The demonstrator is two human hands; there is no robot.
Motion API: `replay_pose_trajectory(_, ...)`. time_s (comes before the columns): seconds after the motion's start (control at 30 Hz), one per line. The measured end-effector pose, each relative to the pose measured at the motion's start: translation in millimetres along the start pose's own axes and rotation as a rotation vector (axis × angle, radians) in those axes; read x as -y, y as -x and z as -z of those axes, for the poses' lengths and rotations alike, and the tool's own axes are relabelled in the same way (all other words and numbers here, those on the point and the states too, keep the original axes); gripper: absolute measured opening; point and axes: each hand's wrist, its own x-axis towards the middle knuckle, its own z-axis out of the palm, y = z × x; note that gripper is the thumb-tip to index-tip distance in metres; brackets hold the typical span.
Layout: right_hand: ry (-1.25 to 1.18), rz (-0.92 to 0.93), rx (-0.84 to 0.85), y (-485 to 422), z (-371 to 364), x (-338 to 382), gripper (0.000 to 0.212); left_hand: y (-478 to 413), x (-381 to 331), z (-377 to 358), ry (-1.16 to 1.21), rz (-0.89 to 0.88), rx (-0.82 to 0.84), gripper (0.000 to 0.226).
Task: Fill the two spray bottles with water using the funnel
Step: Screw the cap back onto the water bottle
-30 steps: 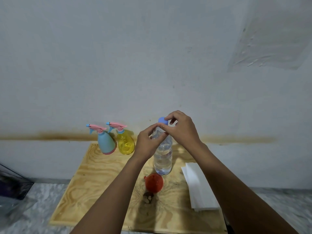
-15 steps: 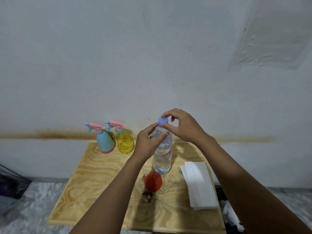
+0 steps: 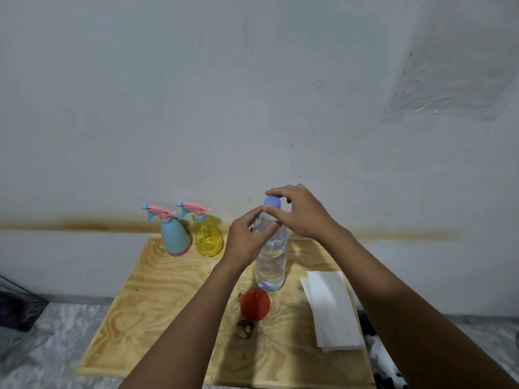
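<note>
Far left on the table (image 3: 157,304), blue spray bottle (image 3: 175,238): upright by the wall, trigger head on; likely light, stiff plastic, best held round the belly.
Yellow spray bottle (image 3: 209,240): just beside it, upright, head on; see-through, probably light and easily tipped.
Left grip (image 3: 247,240): my fingers and thumb curl round the water bottle's shoulder, steadying it.
Funnel (image 3: 255,304): red, just in front of the water bottle; looks rigid and light, best taken by the rim.
Water bottle (image 3: 271,262): stands mid-table, well filled; heavy, thin-walled, so squeezing risks a spill once open.
Cap (image 3: 272,201): blue, small, on the neck.
Right grip (image 3: 303,214): pinches the cap from above.
Paper towels (image 3: 332,307): white stack, right side.
</note>
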Motion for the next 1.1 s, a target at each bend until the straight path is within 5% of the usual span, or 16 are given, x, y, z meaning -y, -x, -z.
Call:
replay_pose_trajectory(0.2, -0.113, 0.01, 0.18, -3.4, 12.5, -9.4, 0.036, -1.0, 0.4, 1.0, 0.029, 0.015, 0.004, 0.047)
replay_pose_trajectory(0.47, 0.032, -0.1, -0.193, 8.2, -16.7, 6.3, 0.037, 1.3, 0.9, -1.3, -0.012, 0.021, 0.008, 0.04)
replay_pose_trajectory(0.67, -0.292, -0.028, 0.095, 3.3, 3.0, -5.7, 0.039, -1.5, 3.9, 1.8, 0.01, 0.016, 0.001, 0.052)
replay_pose_trajectory(0.93, -0.166, -0.092, -0.214, 6.5, -30.7, 4.0, 0.034, 1.8, 1.0, -1.0, -0.022, 0.037, -0.013, 0.043)
replay_pose_trajectory(1.1, -0.289, -0.086, -0.039, 8.0, -14.1, -2.0, 0.043, 2.1, 0.6, -1.4, 0.015, 0.031, -0.009, 0.04)
